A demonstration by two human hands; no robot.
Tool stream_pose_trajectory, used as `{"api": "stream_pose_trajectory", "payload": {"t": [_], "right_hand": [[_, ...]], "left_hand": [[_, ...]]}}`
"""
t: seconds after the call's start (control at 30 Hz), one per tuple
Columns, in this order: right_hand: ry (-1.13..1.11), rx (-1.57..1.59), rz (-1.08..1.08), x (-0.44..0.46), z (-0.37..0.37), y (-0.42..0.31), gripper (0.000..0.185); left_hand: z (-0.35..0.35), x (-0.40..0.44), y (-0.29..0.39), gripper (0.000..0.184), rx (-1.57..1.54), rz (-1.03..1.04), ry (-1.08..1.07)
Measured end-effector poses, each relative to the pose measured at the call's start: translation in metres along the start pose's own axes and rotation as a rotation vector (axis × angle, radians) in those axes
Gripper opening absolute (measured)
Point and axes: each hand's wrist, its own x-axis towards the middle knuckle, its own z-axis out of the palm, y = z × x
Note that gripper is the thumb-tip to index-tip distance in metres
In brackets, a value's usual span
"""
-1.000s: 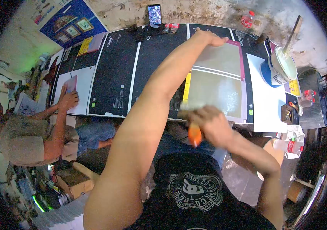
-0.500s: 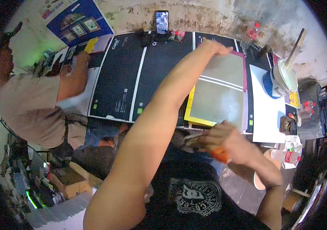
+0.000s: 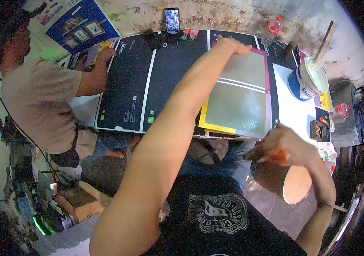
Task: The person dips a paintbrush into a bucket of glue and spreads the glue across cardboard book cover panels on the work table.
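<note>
My left hand (image 3: 236, 46) reaches to the far end of the table, its fingers stretched flat over the top edge of two greyish sheets. The nearer grey sheet (image 3: 235, 106) has yellow along its left and front edges. Pink edging (image 3: 267, 77) borders the farther one. My right hand (image 3: 287, 144) is in the air at the table's front edge, right of the sheets. It is wrapped round an orange-handled tool (image 3: 281, 156), smeared by motion; its working end cannot be made out. Below the hand is a round container (image 3: 298, 184) with a pale face.
Black boards (image 3: 124, 85) cover the table. White paper (image 3: 285, 96) lies right of the sheets, beside a bucket (image 3: 303, 85) with a stick (image 3: 324, 42). A phone (image 3: 172, 21) and a bottle (image 3: 274, 27) stand at the back. A co-worker's hand (image 3: 106, 54) is at the left.
My right hand has swung right and slightly up with the orange-handled tool, away from the sheet's front edge. My left hand stays at the far edge. The co-worker's arm has shifted; the view has turned slightly.
</note>
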Motion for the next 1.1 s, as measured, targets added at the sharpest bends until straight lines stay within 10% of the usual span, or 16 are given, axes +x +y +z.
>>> {"api": "stream_pose_trajectory", "payload": {"t": [0.17, 0.4, 0.57, 0.67, 0.93, 1.07, 1.1], "right_hand": [[0.272, -0.299, 0.047, 0.033, -0.029, 0.059, 0.027], [-0.093, -0.152, 0.106, -0.035, 0.002, 0.011, 0.031], [0.655, 0.104, 0.6, -0.132, -0.031, 0.02, 0.021], [1.017, 0.189, 0.823, -0.106, -0.057, 0.053, 0.024], [0.658, -0.081, 0.232, 0.032, -0.025, 0.229, 0.028], [0.537, -0.242, 0.614, 0.056, -0.084, 0.285, 0.021], [0.64, -0.263, 0.429, 0.065, -0.093, 0.275, 0.021]], "left_hand": [[0.003, -0.005, 0.002, 0.076, 0.041, 0.019, 0.029], [0.008, -0.016, -0.014, 0.082, -0.035, 0.074, 0.04], [0.057, -0.087, -0.019, 0.045, -0.126, 0.324, 0.711], [0.079, -0.172, 0.005, 0.038, -0.059, 0.327, 0.48], [0.11, -0.207, 0.015, 0.048, 0.03, 0.325, 0.32], [0.102, -0.207, 0.013, 0.049, -0.042, 0.329, 0.232], [0.095, -0.204, 0.013, 0.052, 0.002, 0.317, 0.145]]}}
